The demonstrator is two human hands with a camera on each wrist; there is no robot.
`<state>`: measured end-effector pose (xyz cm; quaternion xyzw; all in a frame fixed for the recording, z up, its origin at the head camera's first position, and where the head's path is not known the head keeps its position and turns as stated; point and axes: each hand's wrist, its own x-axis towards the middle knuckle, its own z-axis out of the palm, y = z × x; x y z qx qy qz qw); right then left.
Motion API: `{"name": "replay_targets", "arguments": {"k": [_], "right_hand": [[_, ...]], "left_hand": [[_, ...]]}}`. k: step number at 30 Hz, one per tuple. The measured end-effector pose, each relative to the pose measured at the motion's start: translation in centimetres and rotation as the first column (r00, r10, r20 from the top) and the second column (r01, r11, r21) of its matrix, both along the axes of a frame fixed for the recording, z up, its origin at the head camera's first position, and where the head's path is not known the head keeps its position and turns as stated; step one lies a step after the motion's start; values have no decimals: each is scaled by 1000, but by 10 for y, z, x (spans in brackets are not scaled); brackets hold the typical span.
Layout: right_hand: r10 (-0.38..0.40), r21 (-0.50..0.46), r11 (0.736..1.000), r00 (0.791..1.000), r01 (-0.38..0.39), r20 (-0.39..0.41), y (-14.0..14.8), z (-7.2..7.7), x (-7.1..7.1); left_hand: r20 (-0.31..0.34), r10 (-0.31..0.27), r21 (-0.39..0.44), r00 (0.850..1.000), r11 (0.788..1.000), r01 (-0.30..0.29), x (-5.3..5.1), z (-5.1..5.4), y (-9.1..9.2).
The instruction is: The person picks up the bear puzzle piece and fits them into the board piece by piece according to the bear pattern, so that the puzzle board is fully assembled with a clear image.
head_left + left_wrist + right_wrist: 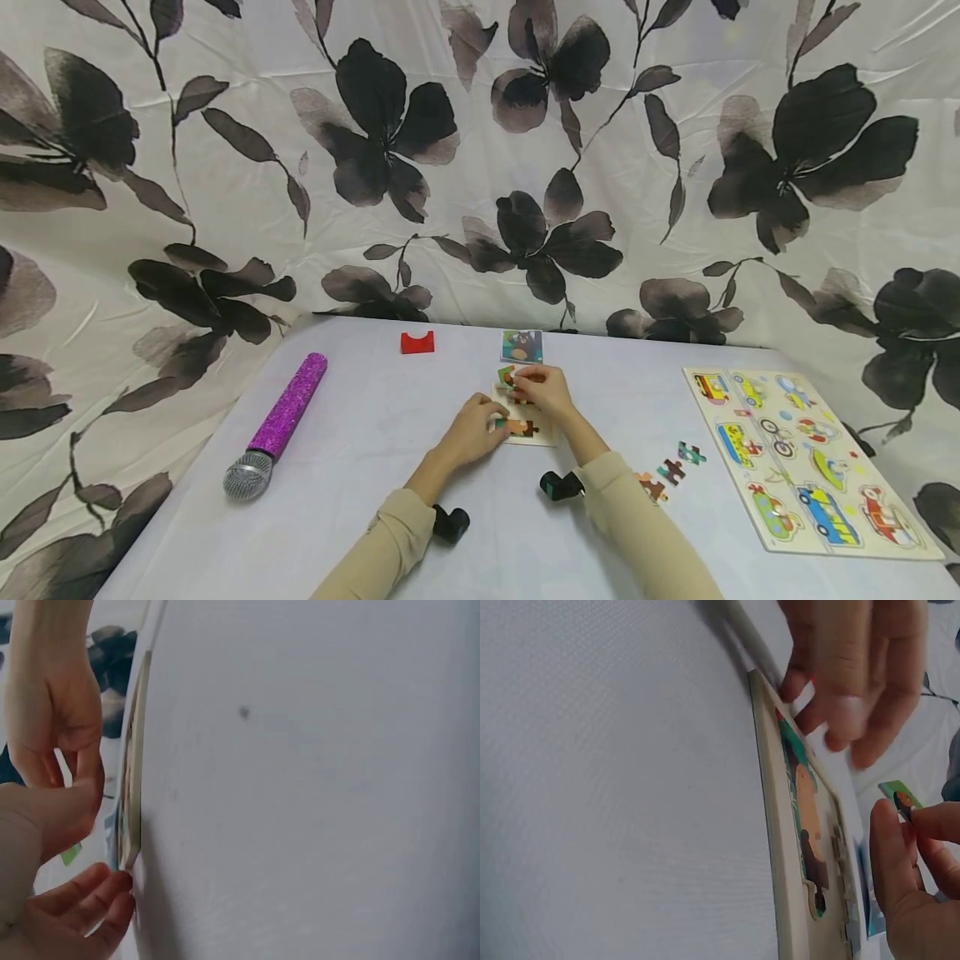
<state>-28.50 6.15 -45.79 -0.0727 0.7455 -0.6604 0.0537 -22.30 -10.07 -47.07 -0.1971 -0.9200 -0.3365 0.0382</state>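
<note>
My right hand (546,392) pinches a small green and brown puzzle piece (901,796) between thumb and fingertips, above the far end of a wooden puzzle board (546,435). My left hand (471,431) is at the board's left side, its loosely bent fingers (94,900) by the edge and nothing seen gripped in them. Joined pieces (806,799) with a green and brown picture lie inside the board's raised frame. Just behind the board is a bear picture card (522,346).
Several loose puzzle pieces (672,472) lie beside the right sleeve. A large vehicle-picture board (806,467) is at the right. At the left lies a glittery purple microphone (288,408); a red notched block (417,342) sits at the back. A floral cloth (465,167) hangs behind.
</note>
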Motion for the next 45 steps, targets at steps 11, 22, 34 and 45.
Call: {"name": "replay_targets", "arguments": {"k": [11,22,34,45], "right_hand": [[6,19,1000,999,-5,-49,0,-22,-3],[-41,141,989,999,41,-4,-5,-13,5],[-29,216,974,983,69,-182,-6,-16,6],[213,583,811,905,47,-369,-7,-16,4]], "left_hand": [[-43,122,145,992,983,-115,-34,-3,-2],[-18,105,73,994,992,-104,-48,-7,1],[38,47,31,998,998,-49,-42,-7,-12],[195,-24,-93,980,995,43,-40,5,-16]]}}
